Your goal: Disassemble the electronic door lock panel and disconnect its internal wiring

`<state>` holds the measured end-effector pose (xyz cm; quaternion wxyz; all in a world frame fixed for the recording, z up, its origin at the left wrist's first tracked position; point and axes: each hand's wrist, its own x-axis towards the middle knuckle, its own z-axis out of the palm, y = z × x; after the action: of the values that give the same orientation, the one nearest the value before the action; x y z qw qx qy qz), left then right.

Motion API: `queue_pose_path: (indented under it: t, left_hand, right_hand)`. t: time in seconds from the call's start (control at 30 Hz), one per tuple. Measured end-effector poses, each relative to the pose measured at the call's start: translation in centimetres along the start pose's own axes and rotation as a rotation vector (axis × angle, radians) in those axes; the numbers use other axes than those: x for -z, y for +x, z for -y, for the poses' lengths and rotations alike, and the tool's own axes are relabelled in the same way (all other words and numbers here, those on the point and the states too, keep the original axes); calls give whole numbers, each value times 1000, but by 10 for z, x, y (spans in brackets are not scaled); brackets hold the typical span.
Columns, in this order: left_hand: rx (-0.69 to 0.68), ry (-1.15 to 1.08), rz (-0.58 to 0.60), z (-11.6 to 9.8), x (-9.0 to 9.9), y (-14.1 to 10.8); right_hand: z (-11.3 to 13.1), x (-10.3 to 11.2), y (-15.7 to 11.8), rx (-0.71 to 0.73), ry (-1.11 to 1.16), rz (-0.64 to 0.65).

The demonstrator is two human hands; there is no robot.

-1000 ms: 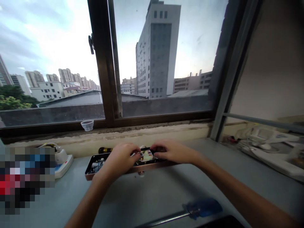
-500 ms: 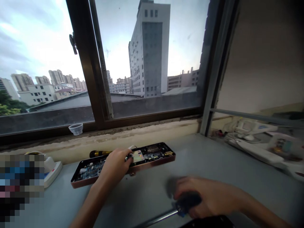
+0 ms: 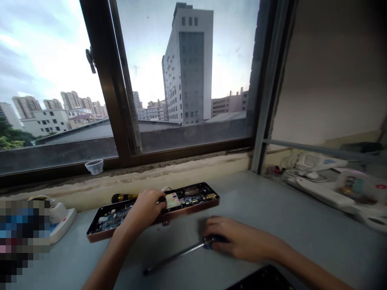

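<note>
A long copper-coloured case [image 3: 187, 210] with circuit boards and wiring inside lies on the grey table near the window wall. Over its middle rests my left hand [image 3: 148, 207], fingers curled at the inner parts beside a pale label [image 3: 173, 200]; whatever they grip is hidden. My right hand [image 3: 225, 237] is closed around the dark blue handle of a screwdriver [image 3: 190, 250], whose long metal shaft points to the lower left, low over the table. Part of a black panel [image 3: 263, 280] shows at the bottom edge, below my right forearm.
Behind the case lies a yellow and black tool handle [image 3: 119, 197]. A clear plastic cup [image 3: 94, 166] sits on the window ledge. At left is a white power strip [image 3: 65, 225]; white devices and cables [image 3: 320, 183] lie beyond the frame at right.
My right hand has moved left and slightly up with the screwdriver, so its whole shaft now shows. The view has shifted slightly; my left hand stays at the case.
</note>
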<state>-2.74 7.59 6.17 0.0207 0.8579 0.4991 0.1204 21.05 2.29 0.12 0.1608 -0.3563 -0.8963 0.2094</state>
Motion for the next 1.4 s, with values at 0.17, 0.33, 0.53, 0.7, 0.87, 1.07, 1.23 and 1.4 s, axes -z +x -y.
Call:
queue_pose_path:
  t: [0.17,0.33,0.53,0.7,0.87,1.07,1.23,1.4]
  left_hand:
    - [2,-11,1,1,-1,1]
    - [-82,-15,-6,5,-4,0]
    - [-60,7,-51,4,-3,-1]
    - [-30,15,-62,-5,12,-3]
    - [-46,13,-63,-25,23,-6]
    - [-149,-121,70,-73,12,-11]
    - [-236,-169,218,-108,-24,-13]
    - [-257,-120,279,-127,-64,-6]
  right_hand:
    - [-7,-5,14,21,-41,-16]
    - [-7,-4,11,23,-68,-70]
    - [-5,5,-3,-8,-46,-222]
    - [-9,10,-8,-2,-12,-313]
    - [-4,23,-14,-55,16,-466]
    - [-12,45,-32,-197,56,-731]
    - [-32,47,-38,-268,90,-844]
    - [-33,43,-34,-265,66,-827]
